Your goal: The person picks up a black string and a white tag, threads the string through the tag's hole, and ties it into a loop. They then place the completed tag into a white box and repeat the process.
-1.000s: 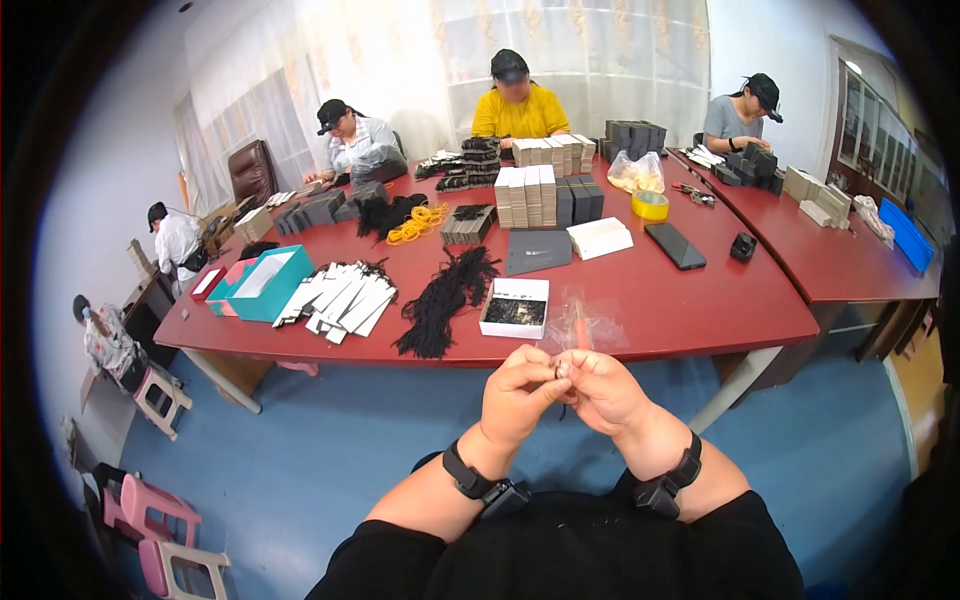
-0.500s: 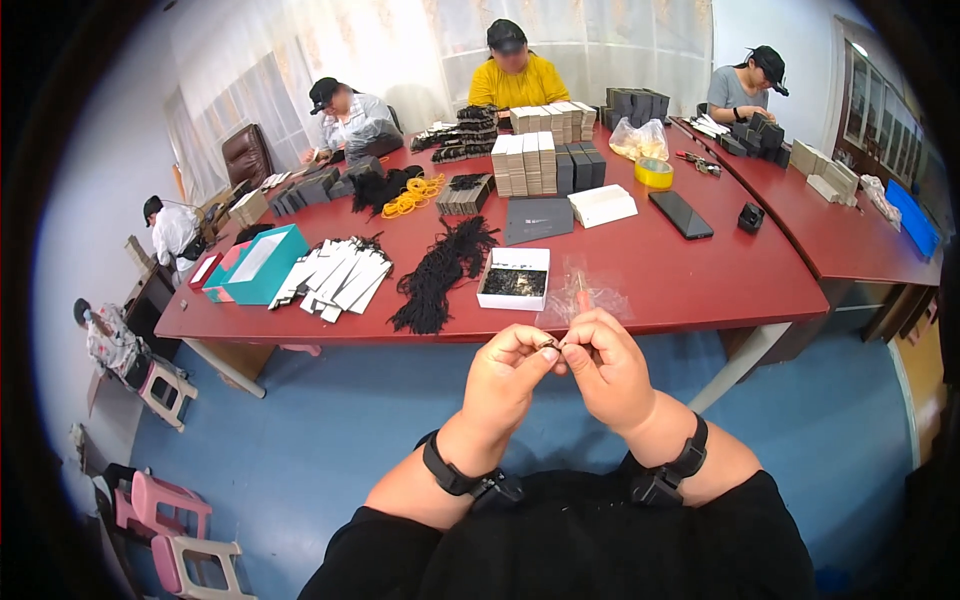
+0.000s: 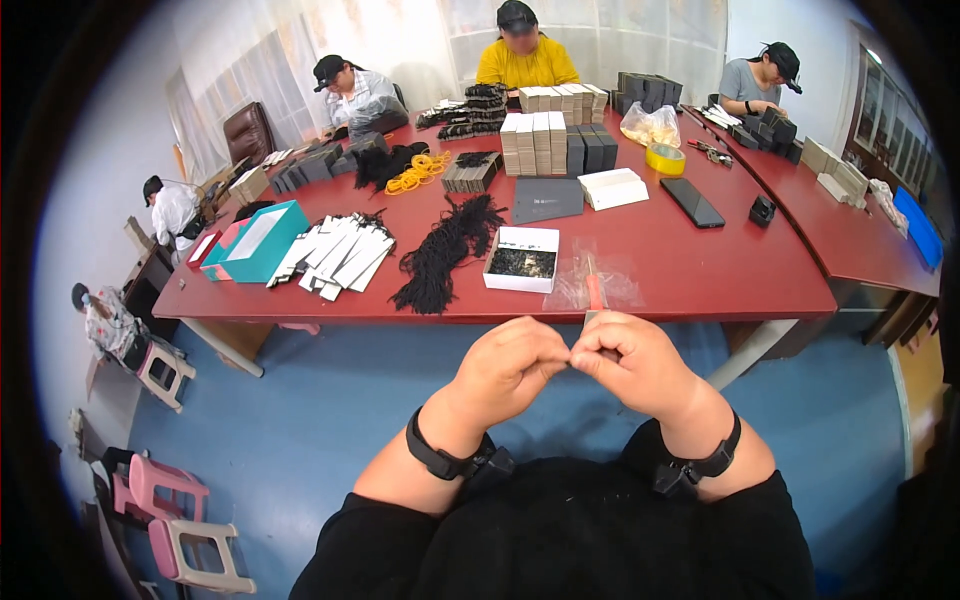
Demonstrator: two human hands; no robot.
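Just in front of the table's near edge, my left hand [image 3: 507,370] and my right hand [image 3: 638,362] meet fingertip to fingertip. Both are closed in a pinch. Whatever lies between the fingertips is too small and too hidden to name. Directly beyond my right hand a slim red-handled tool [image 3: 595,291] points away over a clear plastic bag [image 3: 622,290]; I cannot tell whether the hand touches it. Left of the bag is a white open box [image 3: 521,283] of small dark pieces. A bundle of black cords [image 3: 447,255] lies beside that box.
On the red table [image 3: 690,285] are white strips [image 3: 335,257], a teal box [image 3: 262,245], yellow cords [image 3: 417,173], stacked cards [image 3: 533,145], a dark flat box [image 3: 547,200], a phone [image 3: 692,202] and yellow tape [image 3: 665,158]. Several people sit around; stools [image 3: 200,553] stand at lower left.
My hands have shifted slightly apart at the wrists, and the fingertips have turned, still meeting in a pinch. The table sits a little higher in view.
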